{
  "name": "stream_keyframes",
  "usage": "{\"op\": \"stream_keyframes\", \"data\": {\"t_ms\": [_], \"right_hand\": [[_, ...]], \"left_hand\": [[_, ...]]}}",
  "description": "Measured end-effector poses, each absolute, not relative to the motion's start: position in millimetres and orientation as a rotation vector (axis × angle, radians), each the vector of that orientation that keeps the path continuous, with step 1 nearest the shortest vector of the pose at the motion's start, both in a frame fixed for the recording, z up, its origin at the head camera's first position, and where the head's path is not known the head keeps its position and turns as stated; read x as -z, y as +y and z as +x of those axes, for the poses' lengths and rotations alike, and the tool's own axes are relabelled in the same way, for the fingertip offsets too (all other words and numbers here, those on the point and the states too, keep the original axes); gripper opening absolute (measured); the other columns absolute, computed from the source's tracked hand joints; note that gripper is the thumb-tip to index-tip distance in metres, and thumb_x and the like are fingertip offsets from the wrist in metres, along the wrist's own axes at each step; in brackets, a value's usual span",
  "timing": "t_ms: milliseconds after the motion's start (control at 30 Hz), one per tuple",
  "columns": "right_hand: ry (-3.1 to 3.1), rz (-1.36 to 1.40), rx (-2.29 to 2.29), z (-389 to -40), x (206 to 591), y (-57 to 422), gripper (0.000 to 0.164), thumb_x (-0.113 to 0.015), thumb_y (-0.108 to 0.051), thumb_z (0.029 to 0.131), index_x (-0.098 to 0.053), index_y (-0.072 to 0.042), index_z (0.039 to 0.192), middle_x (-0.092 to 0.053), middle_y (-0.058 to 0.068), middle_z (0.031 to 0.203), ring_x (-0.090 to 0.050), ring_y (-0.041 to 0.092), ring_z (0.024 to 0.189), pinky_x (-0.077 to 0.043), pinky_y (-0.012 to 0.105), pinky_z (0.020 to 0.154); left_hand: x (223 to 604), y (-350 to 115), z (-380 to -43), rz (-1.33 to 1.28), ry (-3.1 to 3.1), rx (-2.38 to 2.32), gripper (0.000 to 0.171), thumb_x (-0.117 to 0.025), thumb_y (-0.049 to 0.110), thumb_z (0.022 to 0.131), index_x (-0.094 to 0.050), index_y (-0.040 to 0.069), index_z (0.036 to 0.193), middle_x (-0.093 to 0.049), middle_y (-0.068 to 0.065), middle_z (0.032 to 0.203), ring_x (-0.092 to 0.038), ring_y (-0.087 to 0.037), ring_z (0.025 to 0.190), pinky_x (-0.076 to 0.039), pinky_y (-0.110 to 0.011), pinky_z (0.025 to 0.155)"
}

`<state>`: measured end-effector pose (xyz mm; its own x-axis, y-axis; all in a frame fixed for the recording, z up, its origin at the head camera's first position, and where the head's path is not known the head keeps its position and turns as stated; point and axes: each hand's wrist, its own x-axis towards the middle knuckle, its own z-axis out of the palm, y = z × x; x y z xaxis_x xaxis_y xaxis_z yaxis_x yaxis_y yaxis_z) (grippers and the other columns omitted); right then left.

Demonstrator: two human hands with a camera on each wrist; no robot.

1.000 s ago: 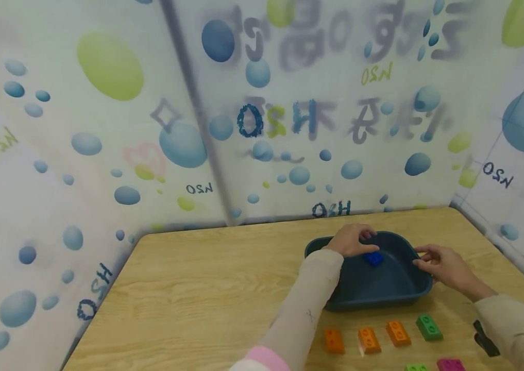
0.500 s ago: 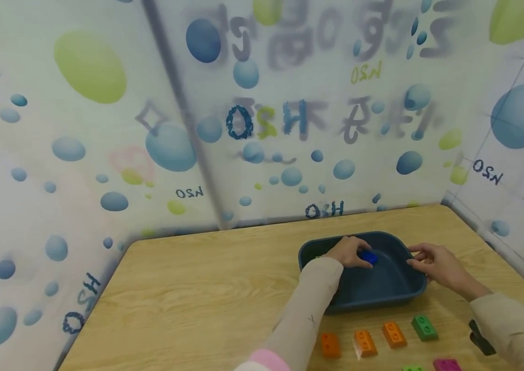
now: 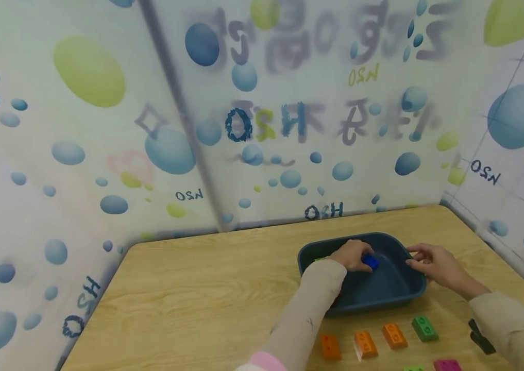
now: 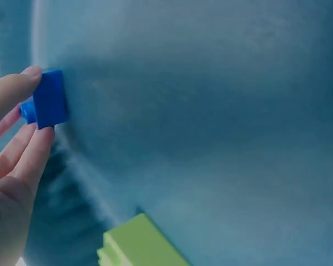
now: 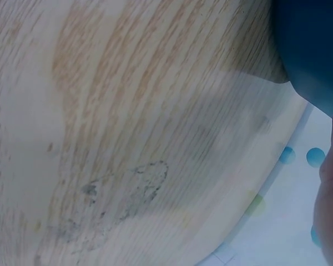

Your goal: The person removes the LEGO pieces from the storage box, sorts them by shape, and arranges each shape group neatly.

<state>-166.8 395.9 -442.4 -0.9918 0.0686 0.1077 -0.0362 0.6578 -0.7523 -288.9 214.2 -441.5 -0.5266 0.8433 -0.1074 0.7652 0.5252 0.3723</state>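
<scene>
A dark blue rectangular bin point(image 3: 382, 296) stands on the wooden table at right of centre in the head view. Inside it my left hand point(image 3: 353, 255) pinches a blue toy building block point(image 3: 370, 262) between thumb and fingertips. The left wrist view shows this blue block point(image 4: 51, 100) held by its ends, its stud facing the palm. Lower in that view, a lime green block point(image 4: 144, 244) lies in the bin, mostly hidden by my left forearm in the head view. My right hand point(image 3: 440, 268) holds the bin's right rim with thumb and fingers.
On the table before the bin lie several orange blocks point(image 3: 366, 344), a green block point(image 3: 425, 328), a magenta block point(image 3: 448, 365) and a lime block point(image 3: 413, 368). A black object point(image 3: 480, 337) lies by my right sleeve. A printed curtain point(image 3: 262, 103) hangs behind the table.
My left hand has lowered into the bin and closed its fingertips on the blue block, which was lying untouched. My right hand stays at the rim. The head view has shifted slightly.
</scene>
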Motion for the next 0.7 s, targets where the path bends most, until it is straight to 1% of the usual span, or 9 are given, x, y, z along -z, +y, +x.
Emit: {"op": "stream_keyframes", "data": {"t_ms": [133,267,433,533,700], "right_hand": [[-2.751,-0.037,-1.253,-167,441,396,0.040,-0.059,-0.012,0.084,-0.049,0.014,0.112,-0.061,0.013,0.082,-0.053,0.014,0.054,-0.046,0.029,0.044],[-2.760,-0.039,-1.232,-166,440,397,0.039,-0.059,-0.012,0.084,-0.049,0.013,0.112,-0.061,0.011,0.080,-0.052,0.013,0.053,-0.046,0.028,0.044],[-2.760,-0.039,-1.207,-164,439,397,0.037,-0.060,-0.009,0.083,-0.049,0.014,0.110,-0.060,0.011,0.079,-0.052,0.014,0.053,-0.046,0.028,0.044],[-2.756,-0.027,-1.215,-163,440,396,0.036,-0.059,-0.009,0.084,-0.049,0.014,0.110,-0.061,0.013,0.079,-0.053,0.015,0.054,-0.046,0.028,0.043],[-2.739,-0.005,-1.224,-162,441,394,0.036,-0.059,-0.010,0.085,-0.050,0.013,0.111,-0.060,0.011,0.079,-0.052,0.012,0.053,-0.046,0.029,0.044]], "left_hand": [[433,215,-290,1.363,2.448,-0.419,0.040,-0.071,0.023,0.076,-0.059,0.014,0.113,-0.058,0.004,0.109,-0.053,-0.001,0.094,-0.040,-0.011,0.076],[418,212,-288,1.400,2.423,-0.421,0.039,-0.070,0.021,0.076,-0.058,0.013,0.113,-0.058,0.003,0.109,-0.052,-0.002,0.095,-0.039,-0.012,0.078],[397,202,-287,1.495,2.384,-0.423,0.041,-0.069,0.022,0.078,-0.057,0.012,0.115,-0.057,0.002,0.111,-0.052,-0.003,0.098,-0.038,-0.011,0.080],[386,189,-285,1.551,2.357,-0.465,0.040,-0.067,0.021,0.079,-0.056,0.011,0.116,-0.056,0.002,0.112,-0.052,-0.004,0.099,-0.038,-0.011,0.081],[374,154,-271,1.582,2.281,-0.545,0.040,-0.066,0.019,0.080,-0.055,0.009,0.117,-0.053,-0.001,0.111,-0.052,-0.006,0.098,-0.040,-0.011,0.078]]}}
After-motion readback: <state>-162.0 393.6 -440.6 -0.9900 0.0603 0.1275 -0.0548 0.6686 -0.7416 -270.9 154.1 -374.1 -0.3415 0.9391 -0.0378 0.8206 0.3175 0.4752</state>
